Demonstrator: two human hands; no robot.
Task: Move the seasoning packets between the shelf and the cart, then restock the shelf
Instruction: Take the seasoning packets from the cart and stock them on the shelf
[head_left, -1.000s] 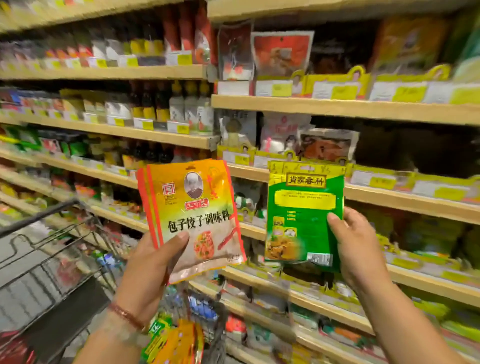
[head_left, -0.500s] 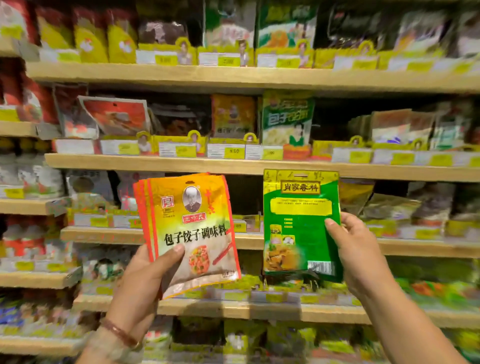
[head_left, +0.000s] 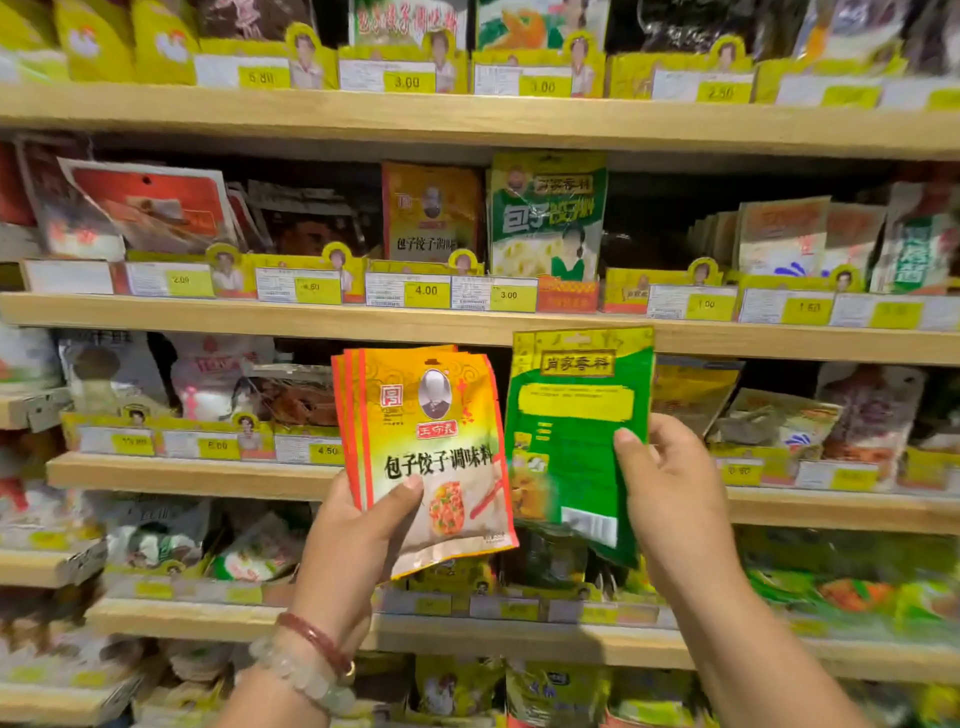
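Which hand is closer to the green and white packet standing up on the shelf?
The right hand, though not by much. It holds a green packet almost straight below the green and white packet. The left hand, holding the orange packets, is lower and further left.

Lower shelf packets (head_left: 857, 592) blur (labels unreadable); green packet (head_left: 576, 441) print smeared.

Dark open gap (head_left: 644, 234) on mid shelf (head_left: 311, 314), right of green packet (head_left: 548, 218), w/ stacked packets (head_left: 779, 239) on its right. Price-tag strip (head_left: 670, 301) lines the front edge below it. Upper shelf board (head_left: 467, 122) close overhead.
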